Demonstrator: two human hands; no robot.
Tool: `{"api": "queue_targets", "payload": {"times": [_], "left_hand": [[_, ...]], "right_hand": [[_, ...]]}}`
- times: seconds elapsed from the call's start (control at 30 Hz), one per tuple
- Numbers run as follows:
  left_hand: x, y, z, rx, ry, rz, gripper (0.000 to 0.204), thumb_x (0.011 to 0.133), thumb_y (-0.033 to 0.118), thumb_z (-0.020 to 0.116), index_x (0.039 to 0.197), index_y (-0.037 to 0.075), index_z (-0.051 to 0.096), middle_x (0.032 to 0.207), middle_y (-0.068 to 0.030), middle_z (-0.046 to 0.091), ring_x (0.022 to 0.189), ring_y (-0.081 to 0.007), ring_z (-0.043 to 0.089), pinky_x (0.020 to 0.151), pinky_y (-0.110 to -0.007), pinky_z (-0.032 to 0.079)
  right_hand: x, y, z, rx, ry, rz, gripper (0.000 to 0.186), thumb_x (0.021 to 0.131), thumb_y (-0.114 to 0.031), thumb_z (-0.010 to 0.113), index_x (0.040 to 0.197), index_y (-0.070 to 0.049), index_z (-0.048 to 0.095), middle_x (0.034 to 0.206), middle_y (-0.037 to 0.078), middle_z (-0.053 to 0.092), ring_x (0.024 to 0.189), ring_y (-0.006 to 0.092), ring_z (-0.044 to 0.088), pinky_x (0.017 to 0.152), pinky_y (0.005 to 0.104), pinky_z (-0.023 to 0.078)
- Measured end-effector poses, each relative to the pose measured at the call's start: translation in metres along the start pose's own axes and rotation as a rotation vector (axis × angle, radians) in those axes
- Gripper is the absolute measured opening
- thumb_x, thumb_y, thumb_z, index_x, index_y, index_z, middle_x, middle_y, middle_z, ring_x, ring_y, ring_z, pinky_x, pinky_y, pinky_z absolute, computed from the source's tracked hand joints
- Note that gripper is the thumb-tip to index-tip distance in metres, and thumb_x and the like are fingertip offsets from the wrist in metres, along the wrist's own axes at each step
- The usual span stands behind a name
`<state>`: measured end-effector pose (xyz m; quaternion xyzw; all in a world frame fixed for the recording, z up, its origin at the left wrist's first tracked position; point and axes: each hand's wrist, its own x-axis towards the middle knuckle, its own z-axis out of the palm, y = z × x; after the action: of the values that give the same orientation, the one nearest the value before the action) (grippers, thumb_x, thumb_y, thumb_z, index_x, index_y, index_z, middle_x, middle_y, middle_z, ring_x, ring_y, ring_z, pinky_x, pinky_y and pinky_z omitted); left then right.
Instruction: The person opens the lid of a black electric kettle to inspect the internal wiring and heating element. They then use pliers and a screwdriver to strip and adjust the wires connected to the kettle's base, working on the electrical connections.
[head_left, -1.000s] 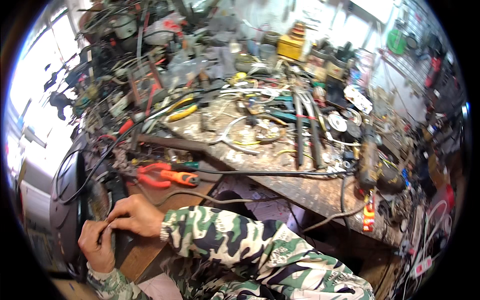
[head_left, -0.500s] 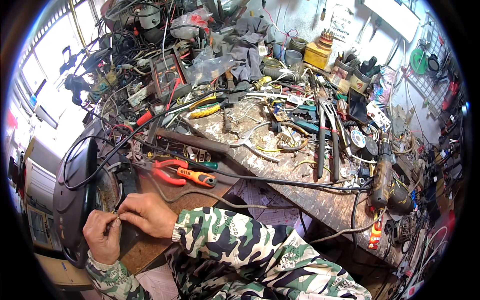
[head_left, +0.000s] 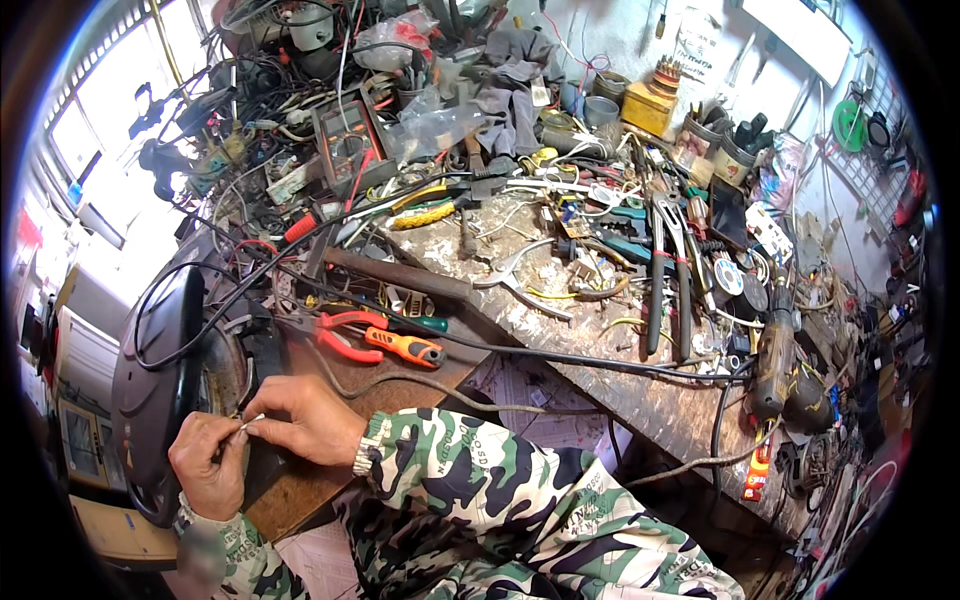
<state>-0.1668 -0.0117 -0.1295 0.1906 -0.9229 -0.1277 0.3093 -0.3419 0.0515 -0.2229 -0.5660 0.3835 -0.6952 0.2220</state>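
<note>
My left hand (head_left: 210,465) and my right hand (head_left: 308,420) meet at the lower left, both pinched closed. Between their fingertips shows a small thin whitish piece (head_left: 254,420), too small to name for sure. Its right part is in my right finger and thumb, and its other end reaches my left fingertips. Right behind the hands stands a dark rounded appliance housing (head_left: 150,385), with its inside partly exposed. Red-handled pliers (head_left: 350,337) and an orange-and-black-handled tool (head_left: 405,347) lie on the brown board just beyond my right hand.
A black cable (head_left: 560,355) runs across the bench from the housing to the right. A hammer (head_left: 400,275), long-handled pliers (head_left: 660,290) and a power drill (head_left: 772,365) lie around. Behind them are a multimeter (head_left: 350,140), tangled wires and a yellow box (head_left: 648,107).
The whitish piece now shows more clearly between my fingertips. My right hand has shifted slightly up and to the right, while the whole view has moved a little. Tools on the bench stay put.
</note>
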Motion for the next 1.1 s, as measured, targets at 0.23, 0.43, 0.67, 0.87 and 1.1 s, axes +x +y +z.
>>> {"api": "queue_targets", "payload": {"times": [0.23, 0.43, 0.67, 0.87, 1.1], "left_hand": [[-0.008, -0.013, 0.001, -0.064, 0.002, -0.030, 0.020, 0.085, -0.010, 0.070, 0.103, -0.003, 0.070, 0.092, -0.0123, 0.067, 0.078, -0.0208, 0.062, 0.072, -0.030, 0.050], [-0.007, -0.016, 0.006, -0.088, -0.022, -0.031, 0.015, 0.090, -0.009, 0.066, 0.104, -0.006, 0.069, 0.099, -0.0173, 0.070, 0.094, -0.0295, 0.068, 0.087, -0.038, 0.054], [-0.002, -0.016, 0.004, -0.007, 0.005, 0.017, 0.017, 0.090, -0.006, 0.067, 0.105, -0.004, 0.075, 0.097, -0.0194, 0.075, 0.090, -0.0341, 0.073, 0.083, -0.040, 0.057], [0.005, -0.007, 0.003, -0.060, 0.038, -0.012, 0.016, 0.087, -0.004, 0.076, 0.102, -0.003, 0.077, 0.094, -0.0183, 0.076, 0.087, -0.0311, 0.075, 0.079, -0.037, 0.059], [-0.004, -0.007, -0.002, -0.085, 0.067, -0.042, 0.015, 0.087, -0.005, 0.077, 0.102, -0.003, 0.077, 0.095, -0.0172, 0.077, 0.086, -0.0303, 0.076, 0.078, -0.037, 0.060]], "right_hand": [[0.000, 0.006, 0.010, 0.011, 0.139, 0.061, 0.013, 0.093, -0.010, 0.072, 0.099, 0.001, 0.068, 0.084, 0.016, 0.071, 0.078, 0.0257, 0.071, 0.071, 0.0370, 0.054], [-0.001, -0.005, -0.003, 0.040, 0.185, 0.184, 0.014, 0.083, -0.006, 0.074, 0.090, 0.001, 0.064, 0.077, 0.014, 0.066, 0.067, 0.0221, 0.063, 0.063, 0.0376, 0.049], [0.002, -0.001, -0.006, 0.096, 0.206, 0.183, 0.014, 0.088, -0.009, 0.075, 0.099, -0.001, 0.073, 0.084, 0.009, 0.072, 0.080, 0.0181, 0.071, 0.075, 0.0337, 0.058], [0.003, -0.016, -0.027, 0.802, 0.220, 0.457, 0.021, 0.100, -0.004, 0.069, 0.120, 0.005, 0.067, 0.112, 0.020, 0.075, 0.076, 0.0164, 0.067, 0.069, 0.0296, 0.056], [0.004, -0.019, -0.019, 0.788, 0.198, 0.490, 0.026, 0.101, 0.004, 0.064, 0.127, 0.006, 0.063, 0.118, 0.023, 0.073, 0.083, 0.0178, 0.072, 0.071, 0.0289, 0.061]]}}
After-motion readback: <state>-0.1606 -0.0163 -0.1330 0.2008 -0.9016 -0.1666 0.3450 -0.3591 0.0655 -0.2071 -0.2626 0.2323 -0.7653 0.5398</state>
